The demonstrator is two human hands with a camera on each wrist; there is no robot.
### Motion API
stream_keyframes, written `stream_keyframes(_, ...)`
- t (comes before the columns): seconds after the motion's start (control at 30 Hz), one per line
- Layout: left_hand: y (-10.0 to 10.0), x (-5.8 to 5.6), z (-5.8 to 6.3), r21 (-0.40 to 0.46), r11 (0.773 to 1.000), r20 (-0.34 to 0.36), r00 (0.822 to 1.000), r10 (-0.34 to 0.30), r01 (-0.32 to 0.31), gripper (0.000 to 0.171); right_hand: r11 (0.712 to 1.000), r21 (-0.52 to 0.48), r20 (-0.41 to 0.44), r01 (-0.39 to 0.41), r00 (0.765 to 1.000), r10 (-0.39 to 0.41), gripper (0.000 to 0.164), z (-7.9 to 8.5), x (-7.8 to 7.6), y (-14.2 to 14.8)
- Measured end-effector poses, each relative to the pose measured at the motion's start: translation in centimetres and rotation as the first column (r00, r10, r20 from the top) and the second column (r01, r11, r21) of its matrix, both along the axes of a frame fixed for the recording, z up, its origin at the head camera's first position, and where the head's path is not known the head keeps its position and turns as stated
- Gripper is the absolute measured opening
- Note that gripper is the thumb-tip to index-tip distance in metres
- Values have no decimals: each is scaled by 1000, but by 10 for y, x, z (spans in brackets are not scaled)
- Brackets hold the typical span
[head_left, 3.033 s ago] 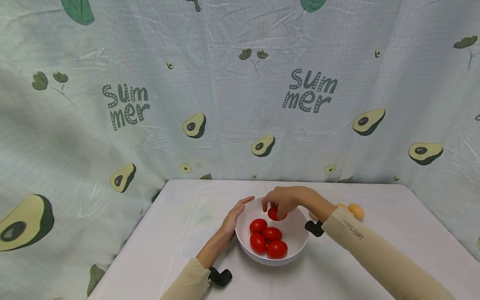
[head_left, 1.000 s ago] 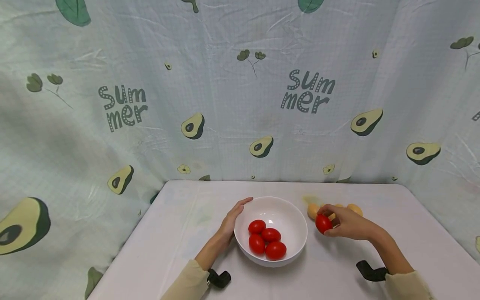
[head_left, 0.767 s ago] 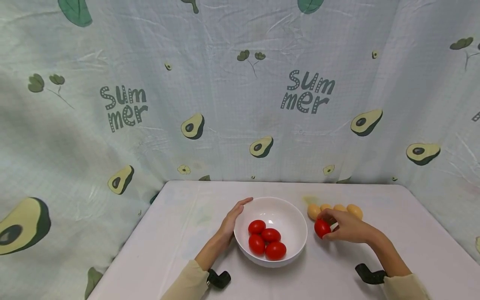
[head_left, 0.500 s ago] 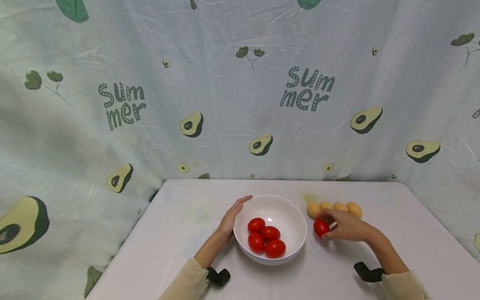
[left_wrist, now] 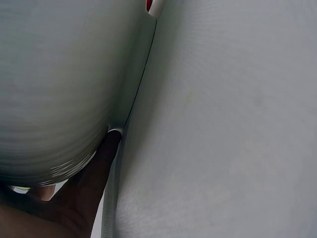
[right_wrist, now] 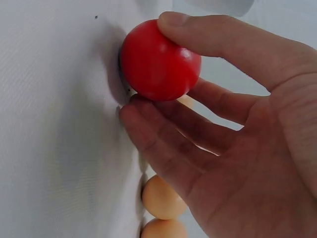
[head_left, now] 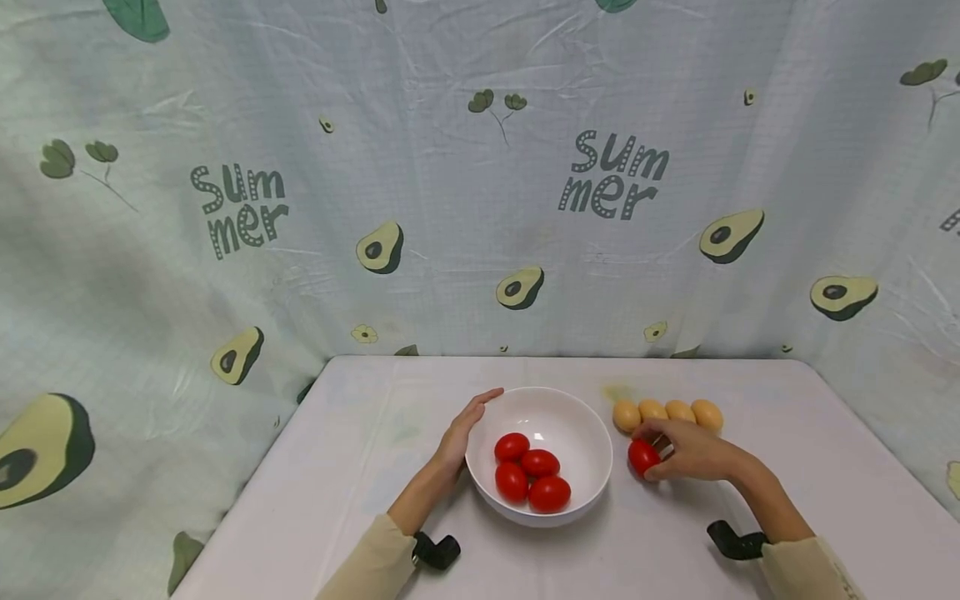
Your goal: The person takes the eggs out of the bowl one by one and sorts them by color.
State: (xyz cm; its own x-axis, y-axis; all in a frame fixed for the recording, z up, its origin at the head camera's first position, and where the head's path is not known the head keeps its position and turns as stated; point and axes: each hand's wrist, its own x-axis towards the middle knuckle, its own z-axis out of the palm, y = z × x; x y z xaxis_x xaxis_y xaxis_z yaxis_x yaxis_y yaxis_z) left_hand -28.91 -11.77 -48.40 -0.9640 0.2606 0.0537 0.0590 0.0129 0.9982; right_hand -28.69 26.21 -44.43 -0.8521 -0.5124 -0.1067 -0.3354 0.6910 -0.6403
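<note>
My right hand [head_left: 693, 450] pinches a glossy red egg [head_left: 642, 457] between thumb and fingers, low at the table to the right of the bowl. In the right wrist view the thumb lies on one side of the red egg [right_wrist: 158, 62], the fingertips on the other, close to the table surface. A white bowl [head_left: 577, 442] stands in the middle with several red eggs [head_left: 549, 494] inside. My left hand [head_left: 455, 446] rests along the bowl's left side, fingers extended. In the left wrist view its fingers lie against the bowl's outer wall [left_wrist: 59, 89].
Just behind my right hand, several yellow-orange eggs [head_left: 626, 415] sit in a row on the white table [head_left: 375, 467]. A printed avocado curtain [head_left: 450, 183] hangs behind the table's far edge. Dark wrist cameras [head_left: 437, 551] stick out from both wrists.
My right hand has taken a red egg out of the bowl, carried it right and lowered it before the yellow-orange row. Over the last half second it barely moves. The left hand stays at the bowl.
</note>
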Motion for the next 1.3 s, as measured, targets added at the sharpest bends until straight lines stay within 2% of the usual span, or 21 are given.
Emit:
stream_keyframes(0.3,-1,-1,0,6,1000,3,1000,3,-3,51,1000,-23,46,-8,999,9,63,-2,-1,1)
stream_keyframes(0.83,-1,1,1,-10,1000,18,1000,21,-21,50,999,-36,74,3,997,0,66,-3,-1,2)
stream_keyframes(1.3,0,1,2,-23,999,15,1000,26,-26,51,998,-47,73,-42,996,45,63,-1,-2,5)
